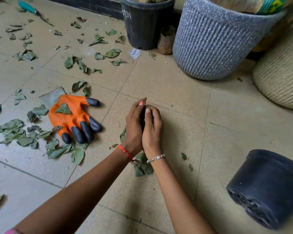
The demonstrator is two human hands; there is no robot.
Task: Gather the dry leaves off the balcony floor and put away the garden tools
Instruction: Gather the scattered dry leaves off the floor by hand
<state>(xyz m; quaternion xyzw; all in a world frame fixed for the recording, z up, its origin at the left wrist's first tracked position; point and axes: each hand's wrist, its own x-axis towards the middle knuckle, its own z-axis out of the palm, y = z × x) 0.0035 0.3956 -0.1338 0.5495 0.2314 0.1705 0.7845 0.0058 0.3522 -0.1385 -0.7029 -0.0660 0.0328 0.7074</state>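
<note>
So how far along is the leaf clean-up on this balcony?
Partway, roughly. Done: the floor tiles right of the hands hold only a few scraps. In hand: the left hand and right hand cup a bunch of leaves between them. To do: many scattered leaves cover the tiles to the left, and the orange glove and teal-handled tool lie out on the floor.

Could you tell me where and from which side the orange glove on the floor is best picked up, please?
Probably the grey cuff, approached from the far left: the orange glove lies flat, and the loose cuff edge sticks out clear of its black claw tips.
</note>
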